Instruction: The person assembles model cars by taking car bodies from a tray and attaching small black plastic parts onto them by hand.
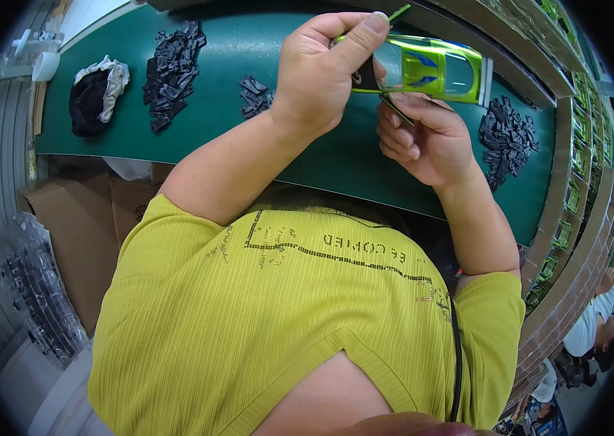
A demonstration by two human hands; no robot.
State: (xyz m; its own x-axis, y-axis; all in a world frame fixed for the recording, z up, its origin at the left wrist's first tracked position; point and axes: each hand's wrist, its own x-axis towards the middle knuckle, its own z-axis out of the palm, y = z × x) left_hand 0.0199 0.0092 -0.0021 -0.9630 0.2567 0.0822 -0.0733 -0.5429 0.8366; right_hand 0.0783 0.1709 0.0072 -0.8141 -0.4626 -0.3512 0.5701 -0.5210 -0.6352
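Looking down from the head camera, both hands are up over the far edge of the green work surface (198,138), wrapped around a shiny green toy car body (434,67). The left hand (321,69) is curled over its near end, thumb and fingers pinched onto the shell, and the right hand (427,138) cups it from below with fingers closed, gripping a small dark part (398,109) against the underside. Can't really tell what that part is, it's too small. On the surface there's a big pile of black plastic parts (170,73) toward the far left, a black-and-white cloth bundle (96,94) near the left edge, a little heap of black bits (255,96) just left of the left wrist, and another pile of black parts (507,138) near the right edge. Cardboard boxes (78,225) sit under the left side.
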